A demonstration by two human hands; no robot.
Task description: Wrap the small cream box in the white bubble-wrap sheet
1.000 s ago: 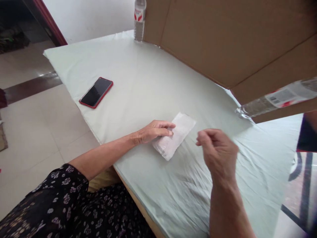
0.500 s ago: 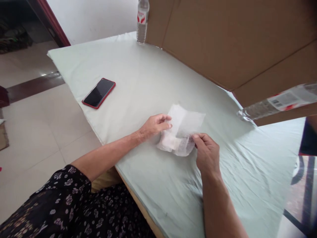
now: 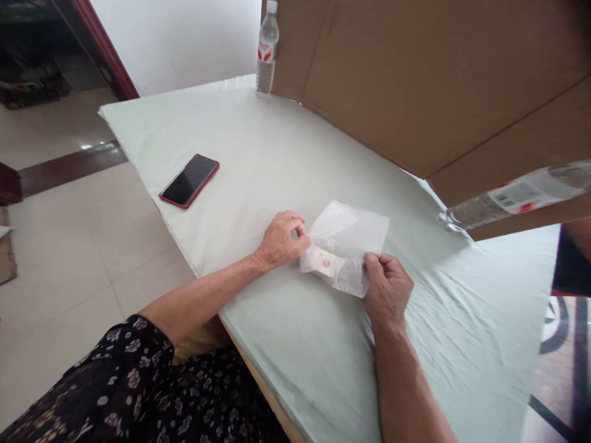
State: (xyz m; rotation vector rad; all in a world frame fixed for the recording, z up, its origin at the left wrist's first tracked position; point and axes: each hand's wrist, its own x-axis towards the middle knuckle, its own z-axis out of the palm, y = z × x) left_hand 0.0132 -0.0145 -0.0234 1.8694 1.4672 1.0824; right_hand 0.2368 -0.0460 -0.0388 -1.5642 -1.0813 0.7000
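A sheet of bubble wrap lies unfolded on the cloth-covered table. On its near part rests a small pale block with a reddish print on top; I cannot make out what it is. Thumb and finger of my left hand are pinched together at the sheet's left edge. My right hand grips the right near corner between thumb and curled fingers.
A phone in a red case lies toward the table's left edge. A large cardboard panel stands at the back right, with an upright water bottle and another bottle against it. Part of a person shows at the far right.
My left hand has gone from spread fingers over the wrap to a pinch at its left edge. The wrap now lies flatter, and the block's printed top shows.
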